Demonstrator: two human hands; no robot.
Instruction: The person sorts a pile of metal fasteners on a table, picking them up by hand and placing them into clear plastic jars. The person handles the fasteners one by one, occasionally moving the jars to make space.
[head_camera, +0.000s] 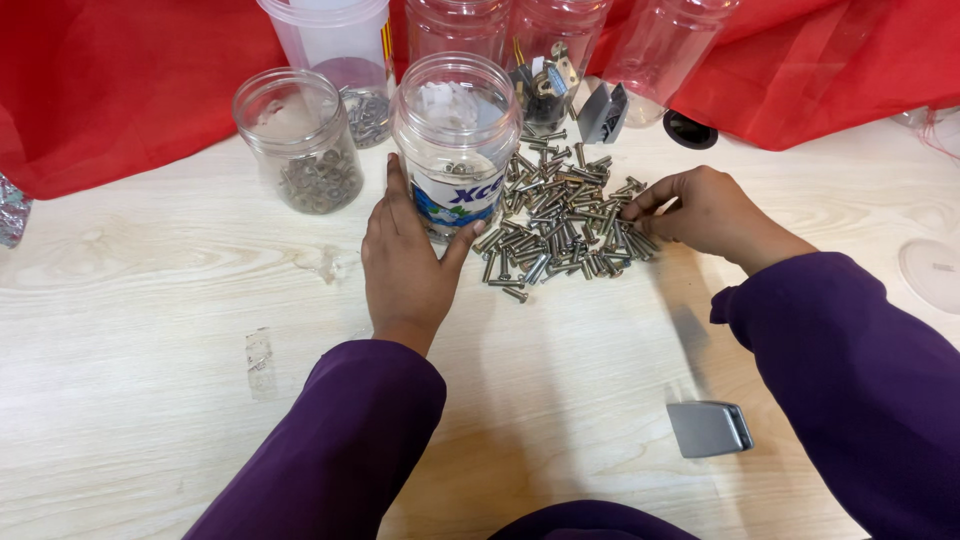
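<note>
down near the person, a small grey metal block (709, 428) lies on the pale wood table (150, 420), well apart from both hands, and a little clear scrap (259, 352) lies off to the left

next come two purple sleeves. the left hand (405, 260) is wrapped round the bottom of a clear jar (456, 140), thumb on one side and fingers on the other, so it holds the jar. the jar stands upright with no lid and has a blue and white label

just beside the jar, to the right, is a pile of silver screws (560, 220) spread on the table. the right hand (705, 212) rests at the right edge of the pile, its fingers curled in close and pinching at the screws there

further back, a second jar (298, 138) holds some small metal bits at its bottom. behind it stand more clear jars (545, 50) and a grey metal piece (603, 112), all in front of a red cloth (120, 80)
</note>
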